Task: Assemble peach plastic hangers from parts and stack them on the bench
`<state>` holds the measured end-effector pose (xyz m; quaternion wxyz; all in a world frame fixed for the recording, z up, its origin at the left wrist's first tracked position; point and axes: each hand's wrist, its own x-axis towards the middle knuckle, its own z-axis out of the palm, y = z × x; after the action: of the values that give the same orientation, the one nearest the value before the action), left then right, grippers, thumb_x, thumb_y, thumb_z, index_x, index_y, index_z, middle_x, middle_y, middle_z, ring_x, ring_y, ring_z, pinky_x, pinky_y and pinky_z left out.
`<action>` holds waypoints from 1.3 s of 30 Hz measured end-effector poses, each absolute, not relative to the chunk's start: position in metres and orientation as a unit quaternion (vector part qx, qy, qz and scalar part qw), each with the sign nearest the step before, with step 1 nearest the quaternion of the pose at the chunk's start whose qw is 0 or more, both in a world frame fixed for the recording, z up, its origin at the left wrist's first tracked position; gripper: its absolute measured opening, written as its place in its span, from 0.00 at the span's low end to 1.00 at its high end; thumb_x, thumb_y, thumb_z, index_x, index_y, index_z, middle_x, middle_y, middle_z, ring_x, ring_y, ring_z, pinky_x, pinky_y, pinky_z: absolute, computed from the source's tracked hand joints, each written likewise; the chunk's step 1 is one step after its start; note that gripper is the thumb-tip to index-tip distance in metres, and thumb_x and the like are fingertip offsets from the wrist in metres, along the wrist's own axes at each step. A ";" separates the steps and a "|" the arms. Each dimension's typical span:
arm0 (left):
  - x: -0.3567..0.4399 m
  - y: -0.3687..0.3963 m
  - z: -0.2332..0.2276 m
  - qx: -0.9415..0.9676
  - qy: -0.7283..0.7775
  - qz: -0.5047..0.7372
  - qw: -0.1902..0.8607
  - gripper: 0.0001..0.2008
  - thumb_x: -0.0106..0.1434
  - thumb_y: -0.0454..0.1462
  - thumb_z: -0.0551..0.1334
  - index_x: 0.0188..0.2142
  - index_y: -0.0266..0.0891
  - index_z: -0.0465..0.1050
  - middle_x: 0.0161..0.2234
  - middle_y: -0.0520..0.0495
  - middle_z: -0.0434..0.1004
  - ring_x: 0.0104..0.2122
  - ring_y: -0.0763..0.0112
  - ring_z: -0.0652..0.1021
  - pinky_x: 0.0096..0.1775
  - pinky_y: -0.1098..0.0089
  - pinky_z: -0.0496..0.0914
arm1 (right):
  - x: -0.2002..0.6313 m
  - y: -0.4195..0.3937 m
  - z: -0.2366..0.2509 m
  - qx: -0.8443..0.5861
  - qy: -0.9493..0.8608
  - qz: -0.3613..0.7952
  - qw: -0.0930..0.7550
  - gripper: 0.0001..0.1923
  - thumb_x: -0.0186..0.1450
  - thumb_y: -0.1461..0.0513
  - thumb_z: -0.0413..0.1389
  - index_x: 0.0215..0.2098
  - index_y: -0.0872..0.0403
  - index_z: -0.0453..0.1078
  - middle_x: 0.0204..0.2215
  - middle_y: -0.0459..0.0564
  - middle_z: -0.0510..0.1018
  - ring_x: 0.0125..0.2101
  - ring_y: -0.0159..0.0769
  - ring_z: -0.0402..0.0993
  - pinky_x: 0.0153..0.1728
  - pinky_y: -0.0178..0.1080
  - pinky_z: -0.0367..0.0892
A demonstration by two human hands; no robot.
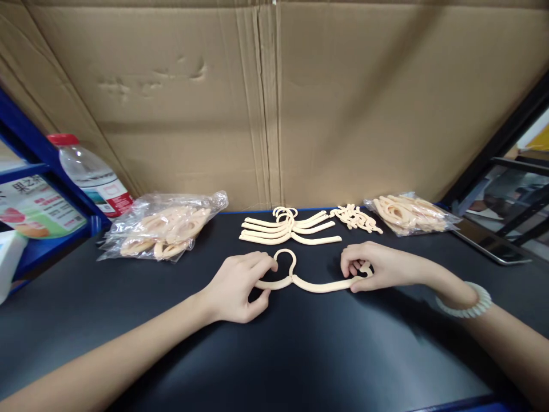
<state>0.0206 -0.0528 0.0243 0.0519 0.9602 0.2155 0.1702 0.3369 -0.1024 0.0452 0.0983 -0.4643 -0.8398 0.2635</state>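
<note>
Broadly, a black table (274, 355) fronts a cardboard wall (274, 103). Behind the cream hanger (315, 284) lie two clear bags (160, 226) of similar parts, one stack of hangers (289, 229) and one pile of clips (355, 218). The left hand (240, 286) pinches the hanger's left end; the right hand (377, 266) pinches its right end.

Hanger stack (289, 228) blocks ahead; near table (274, 355) open.

You face a creased cardboard sheet (274, 103) standing as the back wall behind a dark table (274, 355). Blue shelving (38, 171) flanks your left; a black frame (493, 149) edges your right.
</note>
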 end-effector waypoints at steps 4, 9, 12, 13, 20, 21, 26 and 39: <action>0.018 -0.053 0.027 0.970 0.198 0.139 0.030 0.09 0.54 0.32 0.53 0.36 0.40 0.61 0.29 0.50 0.68 0.28 0.68 0.68 0.30 0.68 0.61 | 0.338 -0.100 0.042 -0.487 -0.820 0.275 0.121 0.06 0.57 0.60 0.61 0.27 0.54 0.71 0.23 0.43 0.71 0.25 0.30 0.66 0.26 0.32 0.61; 0.010 -0.047 0.031 0.982 0.148 0.121 -0.001 0.04 0.59 0.31 0.50 0.33 0.41 0.60 0.28 0.50 0.66 0.27 0.67 0.67 0.29 0.68 0.59 | 0.334 -0.099 0.038 -0.505 -0.795 0.306 0.138 0.07 0.58 0.60 0.60 0.26 0.55 0.69 0.20 0.43 0.70 0.23 0.30 0.65 0.24 0.32 0.61; 0.004 -0.042 0.031 0.981 0.145 0.126 -0.017 0.04 0.61 0.32 0.50 0.31 0.41 0.60 0.27 0.50 0.65 0.26 0.68 0.66 0.28 0.68 0.58 | 0.334 -0.097 0.035 -0.517 -0.790 0.292 0.151 0.08 0.58 0.59 0.60 0.26 0.55 0.68 0.20 0.43 0.69 0.22 0.29 0.64 0.23 0.32 0.60; 0.003 -0.040 0.031 0.981 0.146 0.130 -0.019 0.04 0.61 0.32 0.50 0.30 0.41 0.59 0.27 0.50 0.64 0.25 0.68 0.65 0.28 0.68 0.58 | 0.334 -0.096 0.034 -0.519 -0.790 0.287 0.156 0.08 0.58 0.59 0.60 0.26 0.55 0.68 0.20 0.44 0.69 0.22 0.29 0.63 0.23 0.32 0.59; -0.004 -0.030 0.025 0.961 0.198 0.186 0.060 0.02 0.57 0.33 0.54 0.28 0.40 0.61 0.24 0.53 0.63 0.23 0.73 0.64 0.28 0.71 0.59 | 0.339 -0.093 0.030 -0.508 -0.787 0.300 0.181 0.13 0.58 0.53 0.61 0.27 0.55 0.69 0.20 0.44 0.69 0.22 0.30 0.64 0.23 0.33 0.60; -0.004 -0.029 0.024 0.953 0.213 0.200 0.076 0.02 0.58 0.34 0.55 0.29 0.40 0.62 0.25 0.54 0.64 0.23 0.73 0.65 0.28 0.71 0.60 | 0.340 -0.092 0.030 -0.508 -0.785 0.304 0.183 0.14 0.58 0.53 0.61 0.28 0.55 0.69 0.20 0.44 0.70 0.22 0.31 0.64 0.23 0.33 0.60; -0.003 -0.026 0.021 0.922 0.264 0.256 0.118 0.04 0.61 0.35 0.55 0.29 0.39 0.64 0.26 0.53 0.68 0.25 0.75 0.68 0.29 0.73 0.63 | 0.340 -0.087 0.026 -0.534 -0.779 0.218 0.247 0.14 0.63 0.52 0.54 0.32 0.55 0.72 0.25 0.48 0.74 0.25 0.32 0.68 0.26 0.35 0.62; -0.001 -0.024 0.020 0.924 0.272 0.257 0.082 0.08 0.65 0.36 0.52 0.31 0.39 0.66 0.26 0.52 0.69 0.26 0.74 0.70 0.30 0.74 0.64 | 0.337 -0.066 0.010 -0.583 -0.769 0.054 0.258 0.08 0.61 0.58 0.57 0.30 0.55 0.74 0.26 0.49 0.75 0.29 0.36 0.70 0.31 0.37 0.63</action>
<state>-0.0010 -0.0238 0.0200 0.0817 0.9237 0.2717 0.2573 0.3366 -0.0661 0.0103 0.2584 -0.5826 -0.7687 0.0538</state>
